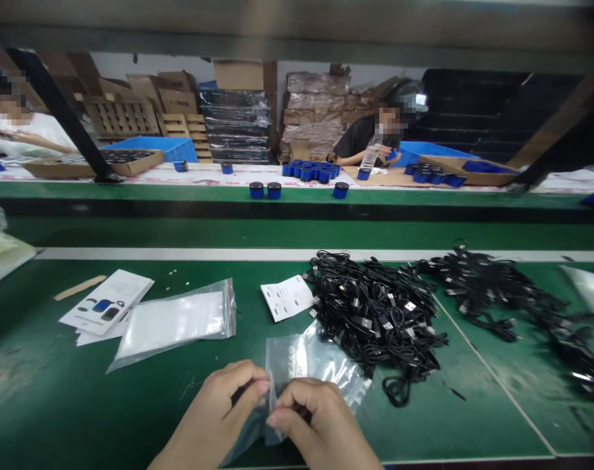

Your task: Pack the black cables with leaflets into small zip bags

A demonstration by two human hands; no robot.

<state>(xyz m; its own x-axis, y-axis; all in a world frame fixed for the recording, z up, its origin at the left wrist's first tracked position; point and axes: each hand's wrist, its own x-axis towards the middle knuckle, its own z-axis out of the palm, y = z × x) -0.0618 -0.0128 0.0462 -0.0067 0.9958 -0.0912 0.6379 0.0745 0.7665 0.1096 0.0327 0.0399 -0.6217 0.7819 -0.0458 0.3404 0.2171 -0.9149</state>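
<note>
Both hands pinch the edge of a clear plastic bag low in the middle of the head view. My left hand (228, 398) grips it from the left, thumb against fingertips. Close beside it, my right hand (316, 411) is closed on the same plastic bag (280, 356). Under and beyond it lie more clear bags (333, 352), partly beneath a heap of black USB cables (370, 307). A folded printed leaflet (287, 297) rests left of the cables. Farther left is a zip bag (174, 320) with white paper inside, overlapping printed leaflets (106, 303).
A second cable pile (493, 287) spreads at the right. Blue round items (311, 171) stand on the raised shelf behind, with blue crates (155, 147) and cardboard trays. One person (370, 140) sits across at the right, another at the far left. An overhead beam (297, 39) spans the top.
</note>
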